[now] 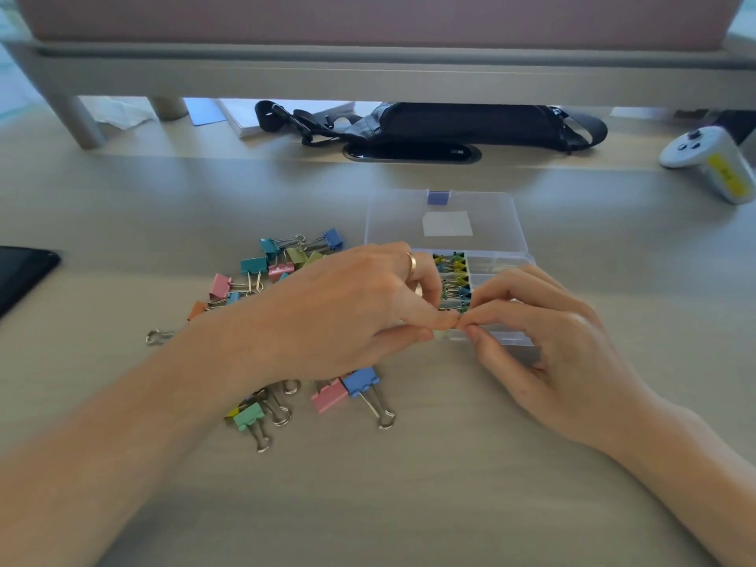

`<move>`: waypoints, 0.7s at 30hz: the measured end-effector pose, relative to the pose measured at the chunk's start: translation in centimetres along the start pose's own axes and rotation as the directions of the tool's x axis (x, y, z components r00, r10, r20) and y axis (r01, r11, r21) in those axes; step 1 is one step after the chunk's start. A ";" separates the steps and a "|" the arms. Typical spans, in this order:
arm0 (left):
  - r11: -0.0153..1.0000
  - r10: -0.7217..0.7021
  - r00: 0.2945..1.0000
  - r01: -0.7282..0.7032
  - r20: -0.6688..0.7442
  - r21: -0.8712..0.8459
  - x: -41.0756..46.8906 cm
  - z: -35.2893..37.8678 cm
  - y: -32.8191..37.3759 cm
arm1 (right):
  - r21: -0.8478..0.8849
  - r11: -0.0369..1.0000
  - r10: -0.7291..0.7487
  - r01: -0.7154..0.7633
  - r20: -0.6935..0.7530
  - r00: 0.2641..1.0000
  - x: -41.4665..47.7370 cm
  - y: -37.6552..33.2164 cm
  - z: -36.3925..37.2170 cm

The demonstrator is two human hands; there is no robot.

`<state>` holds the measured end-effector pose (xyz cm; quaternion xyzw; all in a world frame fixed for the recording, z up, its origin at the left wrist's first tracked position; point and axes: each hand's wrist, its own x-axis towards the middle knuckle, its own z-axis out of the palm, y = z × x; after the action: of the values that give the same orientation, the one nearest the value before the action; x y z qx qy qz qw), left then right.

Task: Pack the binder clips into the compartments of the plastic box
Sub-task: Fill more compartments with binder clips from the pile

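Observation:
A clear plastic box lies open on the desk, its lid flat behind it. One column of compartments holds several small yellow, green and blue binder clips. My left hand and my right hand meet fingertip to fingertip over the box's near edge, both pinching something small there; it is mostly hidden by the fingers. Several larger pastel binder clips lie loose to the left of the box, and more, among them a blue clip and a pink clip, lie under my left wrist.
A dark phone lies at the left edge. A black bag sits under a monitor riser at the back. A white game controller rests at the far right. Bare desk lies in front of me.

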<state>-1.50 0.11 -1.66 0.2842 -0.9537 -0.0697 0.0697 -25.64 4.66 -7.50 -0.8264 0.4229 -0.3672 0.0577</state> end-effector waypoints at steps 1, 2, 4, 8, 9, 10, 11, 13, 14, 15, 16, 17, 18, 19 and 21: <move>1.000 0.004 1.000 -0.004 -0.004 0.011 -0.2 0.0 0.0 | -0.006 1.000 -0.002 0.002 0.004 1.000 0.0 0.0 0.0; 1.000 0.003 1.000 -0.002 -0.005 0.007 -0.3 0.0 0.0 | -0.012 1.000 -0.007 0.007 0.007 1.000 0.0 0.0 0.1; 0.999 -0.013 1.000 0.013 0.001 -0.034 -0.6 0.1 0.0 | -0.021 1.000 -0.022 0.022 0.007 1.000 0.0 0.1 0.1; 0.962 -0.152 0.988 0.150 0.009 -0.229 -2.2 -0.5 -0.5 | -0.032 0.999 -0.024 0.024 -0.007 1.000 0.1 0.1 0.1; 0.939 -0.188 0.982 0.184 0.013 -0.289 -2.8 -1.1 -0.7 | -0.032 0.999 -0.022 0.021 -0.011 1.000 0.1 0.0 0.1; 0.920 -0.214 0.977 0.209 0.021 -0.333 -3.4 -1.7 -0.9 | -0.033 0.999 -0.020 0.019 -0.011 1.000 0.1 0.0 0.1; 0.904 -0.232 0.972 0.226 0.027 -0.362 -3.9 -2.3 -1.2 | -0.034 0.999 -0.020 0.019 -0.009 1.000 0.0 0.0 0.0; 0.891 -0.240 0.970 0.232 0.029 -0.389 -4.9 -3.3 -1.7 | -0.036 0.999 -0.027 0.027 -0.008 1.000 0.0 0.0 0.0; 0.892 -0.236 0.970 0.237 0.051 -0.385 -5.5 -3.7 -2.0 | -0.036 0.999 -0.029 0.029 -0.009 1.000 0.1 0.0 -0.1; 0.895 -0.232 0.968 0.250 0.093 -0.368 -6.1 -4.1 -2.2 | -0.036 0.999 -0.030 0.030 -0.010 0.999 0.1 0.0 -0.1; 0.901 -0.230 0.961 0.270 0.154 -0.341 -6.7 -4.4 -2.4 | -0.037 0.999 -0.031 0.030 -0.011 0.999 0.1 -0.1 -0.1; 0.904 -0.236 0.947 0.295 0.217 -0.308 -7.4 -4.7 -2.5 | -0.036 0.999 -0.031 0.030 -0.011 0.999 0.1 -0.1 0.0; 0.906 -0.250 0.932 0.321 0.262 -0.275 -7.9 -4.9 -2.5 | -0.035 0.999 -0.032 0.031 -0.012 0.999 0.1 -0.2 0.0; 0.908 -0.270 0.924 0.339 0.272 -0.248 -8.3 -4.9 -2.4 | -0.034 0.999 -0.033 0.033 -0.012 0.999 0.1 -0.2 0.0; 0.913 -0.310 0.931 0.348 0.193 -0.211 -8.3 -4.5 -2.0 | -0.034 0.999 -0.037 0.036 -0.014 0.999 0.2 -0.3 0.0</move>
<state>7.23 2.65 1.61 0.4241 -0.8789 -0.2179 0.0166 -25.35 4.68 -7.31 -0.8323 0.4143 -0.3668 0.0339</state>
